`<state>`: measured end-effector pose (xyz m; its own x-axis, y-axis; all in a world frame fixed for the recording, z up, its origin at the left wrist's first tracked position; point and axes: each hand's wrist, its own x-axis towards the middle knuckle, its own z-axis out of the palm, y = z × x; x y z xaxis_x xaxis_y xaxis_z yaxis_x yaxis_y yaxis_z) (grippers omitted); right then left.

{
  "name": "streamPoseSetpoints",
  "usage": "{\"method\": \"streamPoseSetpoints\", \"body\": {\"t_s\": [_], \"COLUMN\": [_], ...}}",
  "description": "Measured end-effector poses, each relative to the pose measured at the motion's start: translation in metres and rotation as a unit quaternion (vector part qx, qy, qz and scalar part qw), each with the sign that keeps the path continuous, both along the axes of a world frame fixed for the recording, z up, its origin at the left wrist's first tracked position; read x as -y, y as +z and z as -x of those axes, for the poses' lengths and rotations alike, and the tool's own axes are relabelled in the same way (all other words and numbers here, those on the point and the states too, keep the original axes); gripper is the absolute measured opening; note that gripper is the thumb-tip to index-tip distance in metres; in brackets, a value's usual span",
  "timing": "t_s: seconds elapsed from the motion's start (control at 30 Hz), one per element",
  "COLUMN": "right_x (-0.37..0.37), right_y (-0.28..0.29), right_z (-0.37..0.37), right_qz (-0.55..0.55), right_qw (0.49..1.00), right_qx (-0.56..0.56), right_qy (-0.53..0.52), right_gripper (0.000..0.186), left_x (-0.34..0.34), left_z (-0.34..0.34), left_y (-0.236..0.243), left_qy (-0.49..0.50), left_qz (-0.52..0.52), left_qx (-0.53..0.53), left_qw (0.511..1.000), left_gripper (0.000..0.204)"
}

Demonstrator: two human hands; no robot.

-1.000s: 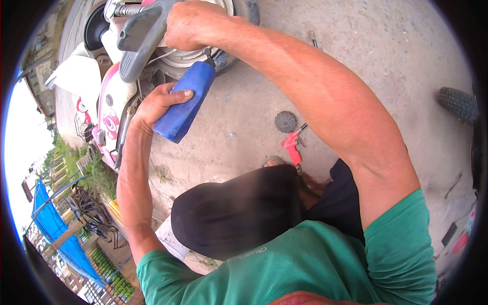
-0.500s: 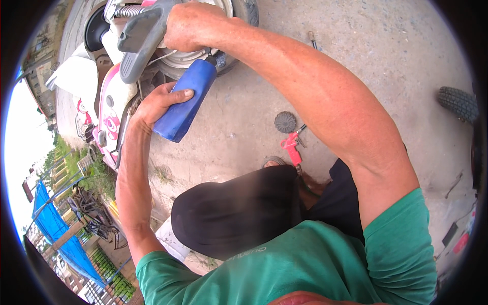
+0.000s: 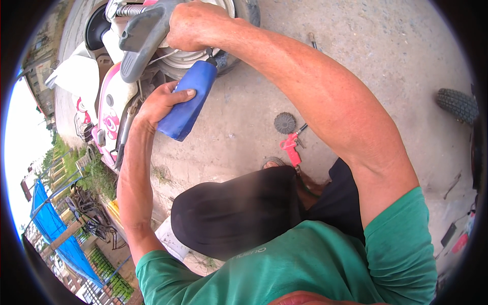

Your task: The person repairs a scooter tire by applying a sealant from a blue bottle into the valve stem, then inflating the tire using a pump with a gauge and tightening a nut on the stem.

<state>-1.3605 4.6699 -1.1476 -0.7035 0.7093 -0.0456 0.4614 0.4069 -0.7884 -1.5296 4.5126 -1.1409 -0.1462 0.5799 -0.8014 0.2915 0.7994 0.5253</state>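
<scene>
A blue squeeze bottle (image 3: 189, 101) with a black nozzle is in my left hand (image 3: 161, 104); the thumb lies across its front face. Tilted, it has its nozzle up against the wheel (image 3: 246, 20) of a pink and white motor scooter (image 3: 109, 96). Right above the bottle, my right hand (image 3: 195, 25) is closed at the wheel, beside a grey plastic scooter part (image 3: 147, 40). Its fingertips are turned away, so what they hold is hidden.
On the concrete ground (image 3: 244, 122) lie a red air gun (image 3: 290, 148) and a round dark ribbed piece (image 3: 285, 122). A small metal-tipped tool (image 3: 312, 39) lies farther off. At the right edge a black tyre (image 3: 457, 105) juts in. My bent knee (image 3: 234, 208) is close below the bottle.
The bottle and my left hand have shifted very slightly to the right. My right hand stays at the wheel, almost unmoved.
</scene>
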Motion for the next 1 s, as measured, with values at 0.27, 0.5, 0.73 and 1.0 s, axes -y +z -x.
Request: {"method": "streamPoseSetpoints", "body": {"t_s": [0.27, 0.5, 0.73, 1.0], "right_x": [0.0, 0.007, 0.0, 0.011], "right_y": [0.008, 0.036, 0.002, 0.024], "right_z": [-0.017, -0.015, -0.003, -0.017], "right_qz": [0.011, 0.071, -0.004, 0.01], "right_qw": [0.999, 0.996, 1.0, 0.999], "right_qx": [-0.02, 0.059, -0.001, 0.025], "right_qy": [0.026, -0.014, 0.004, -0.018], "right_gripper": [0.035, 0.035, 0.036, 0.036], "left_x": [0.0, 0.006, 0.006, 0.01], "left_z": [-0.002, -0.002, 0.004, 0.006], "left_y": [-0.003, -0.002, -0.007, -0.013], "left_qy": [-0.004, -0.001, 0.003, 0.007], "left_qz": [-0.004, -0.017, -0.006, -0.036], "left_qx": [0.002, -0.022, 0.001, -0.026], "left_qw": [1.0, 1.0, 1.0, 0.999], "left_gripper": [0.058, 0.056, 0.056, 0.057]}}
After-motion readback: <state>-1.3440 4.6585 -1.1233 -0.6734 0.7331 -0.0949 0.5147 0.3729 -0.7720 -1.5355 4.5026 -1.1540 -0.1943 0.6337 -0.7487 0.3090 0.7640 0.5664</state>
